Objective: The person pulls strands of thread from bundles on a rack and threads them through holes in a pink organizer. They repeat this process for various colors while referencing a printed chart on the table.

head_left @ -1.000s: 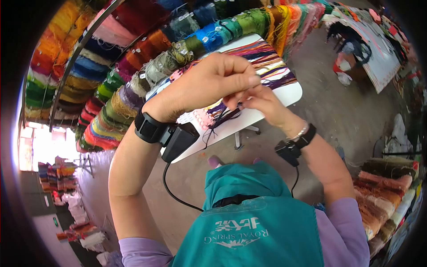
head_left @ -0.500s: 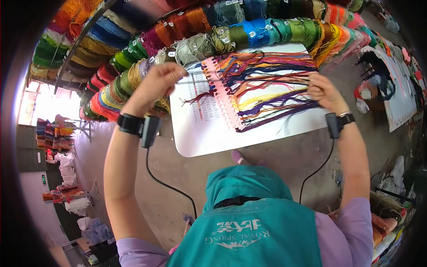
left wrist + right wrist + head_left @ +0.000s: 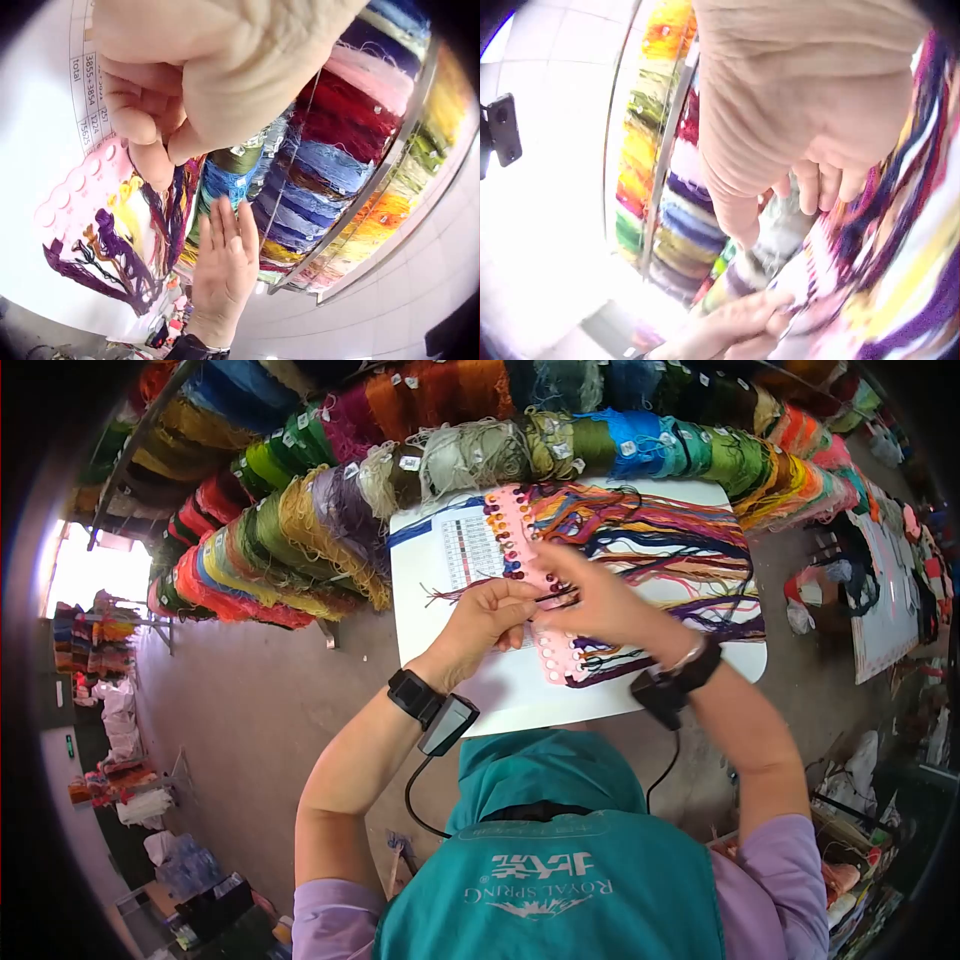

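Note:
My left hand (image 3: pixel 488 622) pinches a thin bundle of dark thread (image 3: pixel 556 598) between thumb and forefinger, over the pink card. Just to its right, my right hand (image 3: pixel 612 600) has its fingers outstretched; its palm and straight fingers face the camera in the left wrist view. The pink card (image 3: pixel 562 656) has holes along both edges, with colored thread hanks (image 3: pixel 690 540) looped through many of them and trailing to the right. Loose dark-red thread ends (image 3: pixel 440 596) stick out to the left of the card. Part of the card is hidden behind both hands.
The card lies on a white board (image 3: pixel 470 700) beside a printed number chart (image 3: pixel 468 550). Behind it, racks of colored yarn skeins (image 3: pixel 480 455) rise close to the board's far edge. Another white table (image 3: pixel 880 595) with dark yarn stands at the right.
Both hands drew apart to the board's left and right sides, then came together over the pink card. The right hand's curled fingers have straightened. The head view has shifted.

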A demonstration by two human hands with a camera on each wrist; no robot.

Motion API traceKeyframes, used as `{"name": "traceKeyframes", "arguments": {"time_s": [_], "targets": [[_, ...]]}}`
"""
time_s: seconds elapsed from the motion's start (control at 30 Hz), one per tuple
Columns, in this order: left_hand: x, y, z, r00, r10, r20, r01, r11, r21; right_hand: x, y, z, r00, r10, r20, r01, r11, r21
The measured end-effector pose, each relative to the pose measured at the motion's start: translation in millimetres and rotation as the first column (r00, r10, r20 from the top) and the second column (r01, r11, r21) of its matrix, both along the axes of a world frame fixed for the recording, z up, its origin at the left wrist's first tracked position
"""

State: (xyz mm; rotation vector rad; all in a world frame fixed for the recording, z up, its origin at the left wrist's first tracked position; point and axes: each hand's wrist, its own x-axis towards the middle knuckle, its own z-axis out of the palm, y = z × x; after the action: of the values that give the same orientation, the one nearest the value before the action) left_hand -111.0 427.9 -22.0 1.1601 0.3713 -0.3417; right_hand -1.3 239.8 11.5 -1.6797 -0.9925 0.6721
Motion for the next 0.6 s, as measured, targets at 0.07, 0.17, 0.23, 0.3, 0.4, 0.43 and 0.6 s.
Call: {"name": "traceKeyframes", "arguments": {"time_s": [0.07, 0.17, 0.23, 0.3, 0.4, 0.43, 0.6], "targets": [[-4, 3, 1, 0.998, 0.062, 0.0, -0.062, 0.997, -0.046, -11, 23, -13, 0.99, 0.049, -0.133, -0.044, 0.998, 0.039], [-11, 9, -1, 0.987, 0.157, 0.023, -0.154, 0.983, -0.101, -10, 39, -28, 0.967, 0.068, -0.245, -0.073, 0.997, -0.014], [-15, 9, -8, 0.971, 0.234, 0.039, -0.228, 0.966, -0.124, -2, 35, -23, 0.961, 0.078, -0.264, -0.128, 0.976, -0.176], [-16, 6, -14, 0.952, 0.301, 0.057, -0.301, 0.954, -0.009, -4, 33, -32, 0.984, 0.028, -0.174, -0.043, 0.996, -0.084], [-14, -7, -17, 0.927, 0.362, 0.095, -0.372, 0.919, 0.129, -5, 30, -33, 0.996, -0.057, -0.065, 0.049, 0.991, -0.125], [-13, -12, -18, 0.922, 0.372, 0.109, -0.386, 0.907, 0.169, -4, 29, -35, 0.998, -0.07, -0.004, 0.07, 0.99, -0.123], [-11, -25, -8, 0.892, 0.452, 0.0, -0.442, 0.871, 0.213, 8, 31, -73, 0.957, -0.275, 0.094, 0.268, 0.96, 0.076]]}}
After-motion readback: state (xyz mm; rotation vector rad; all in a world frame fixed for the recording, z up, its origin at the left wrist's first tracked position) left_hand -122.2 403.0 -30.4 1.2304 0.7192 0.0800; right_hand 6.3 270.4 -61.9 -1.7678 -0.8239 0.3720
